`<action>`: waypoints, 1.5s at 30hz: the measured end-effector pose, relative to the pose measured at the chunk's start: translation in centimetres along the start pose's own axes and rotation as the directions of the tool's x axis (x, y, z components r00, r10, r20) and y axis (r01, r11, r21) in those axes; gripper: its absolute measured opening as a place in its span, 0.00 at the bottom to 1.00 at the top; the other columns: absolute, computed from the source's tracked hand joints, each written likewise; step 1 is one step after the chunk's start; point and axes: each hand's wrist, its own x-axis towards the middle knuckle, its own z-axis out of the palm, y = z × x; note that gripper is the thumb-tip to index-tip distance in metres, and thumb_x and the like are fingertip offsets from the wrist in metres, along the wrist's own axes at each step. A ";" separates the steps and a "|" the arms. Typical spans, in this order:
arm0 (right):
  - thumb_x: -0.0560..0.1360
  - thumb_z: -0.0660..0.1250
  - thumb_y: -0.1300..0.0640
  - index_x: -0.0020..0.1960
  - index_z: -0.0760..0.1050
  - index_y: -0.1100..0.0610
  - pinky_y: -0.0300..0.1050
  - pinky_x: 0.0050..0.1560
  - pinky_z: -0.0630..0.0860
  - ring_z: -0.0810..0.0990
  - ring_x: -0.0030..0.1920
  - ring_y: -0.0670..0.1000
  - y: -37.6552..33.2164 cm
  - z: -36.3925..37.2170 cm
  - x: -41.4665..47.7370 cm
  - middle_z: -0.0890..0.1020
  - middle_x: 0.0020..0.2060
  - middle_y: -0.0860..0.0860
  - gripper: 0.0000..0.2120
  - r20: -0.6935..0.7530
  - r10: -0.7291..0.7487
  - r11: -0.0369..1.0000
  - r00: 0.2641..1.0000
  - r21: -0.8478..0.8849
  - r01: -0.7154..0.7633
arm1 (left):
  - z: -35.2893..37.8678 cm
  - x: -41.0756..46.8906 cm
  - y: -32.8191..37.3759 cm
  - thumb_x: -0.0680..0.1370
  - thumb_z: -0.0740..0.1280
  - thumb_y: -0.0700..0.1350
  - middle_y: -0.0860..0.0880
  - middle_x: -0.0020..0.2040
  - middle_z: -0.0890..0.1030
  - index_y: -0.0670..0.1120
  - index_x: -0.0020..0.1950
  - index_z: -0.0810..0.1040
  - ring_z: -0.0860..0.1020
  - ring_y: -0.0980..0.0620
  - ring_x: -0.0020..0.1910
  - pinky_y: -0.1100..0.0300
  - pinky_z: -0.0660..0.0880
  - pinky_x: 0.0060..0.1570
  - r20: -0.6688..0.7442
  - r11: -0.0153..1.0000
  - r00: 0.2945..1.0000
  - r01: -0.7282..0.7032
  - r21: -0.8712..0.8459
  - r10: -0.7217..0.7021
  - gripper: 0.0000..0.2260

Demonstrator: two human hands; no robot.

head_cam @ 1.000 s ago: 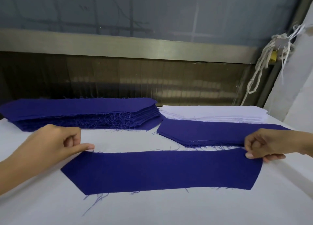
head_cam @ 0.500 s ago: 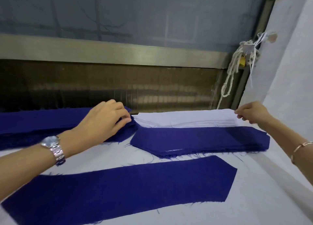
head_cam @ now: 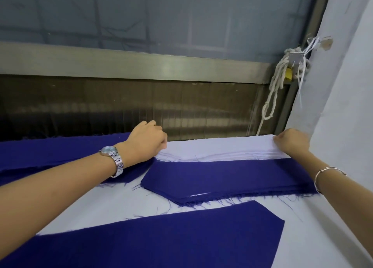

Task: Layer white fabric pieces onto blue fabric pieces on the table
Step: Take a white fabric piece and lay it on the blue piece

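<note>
Since 1 second ago both of my grips have left the single blue piece [head_cam: 171, 233] and reached back to the white stack [head_cam: 218, 148]. My left grip [head_cam: 147, 141] sits curled at the stack's left end, knuckles up; whether it pinches a layer I cannot tell. My right grip [head_cam: 291, 141] pinches the top white edge at the right end. A blue stack [head_cam: 228, 177] lies just in front of the white one, overlapping it, and another blue pile [head_cam: 60, 148] lies under my left wrist. The single piece lies flat on the white-covered table [head_cam: 302, 227]. Behind runs a metal rail [head_cam: 141, 64], with a knotted rope [head_cam: 278, 82] beside a pale wall [head_cam: 343, 86].
</note>
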 end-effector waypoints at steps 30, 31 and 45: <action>0.73 0.69 0.66 0.51 0.69 0.56 0.47 0.46 0.67 0.72 0.46 0.57 0.4 0.9 1.6 0.74 0.47 0.55 0.12 -0.031 -0.105 0.956 0.994 0.272 0.109 | 1.0 1.3 -0.8 0.79 0.68 0.54 0.52 0.57 0.80 0.51 0.62 0.79 0.73 0.51 0.59 0.55 0.70 0.56 0.136 0.944 0.982 0.169 -0.283 -0.135 0.14; 0.73 0.69 0.66 0.52 0.69 0.56 0.47 0.47 0.67 0.72 0.47 0.56 0.5 0.8 1.6 0.74 0.47 0.54 0.13 -0.055 -0.100 0.947 0.994 0.302 0.112 | 1.0 1.3 -0.8 0.79 0.68 0.54 0.52 0.57 0.81 0.51 0.62 0.79 0.73 0.51 0.59 0.55 0.71 0.56 0.135 0.943 0.981 0.170 -0.286 -0.136 0.14; 0.75 0.73 0.60 0.49 0.79 0.63 0.47 0.46 0.71 0.78 0.45 0.60 1.3 0.0 0.7 0.83 0.46 0.63 0.07 -0.198 -0.086 0.931 0.977 0.333 0.149 | 1.4 1.5 -1.0 0.79 0.68 0.54 0.53 0.56 0.81 0.51 0.63 0.78 0.73 0.51 0.58 0.57 0.68 0.53 0.163 0.925 0.979 0.175 -0.338 -0.125 0.14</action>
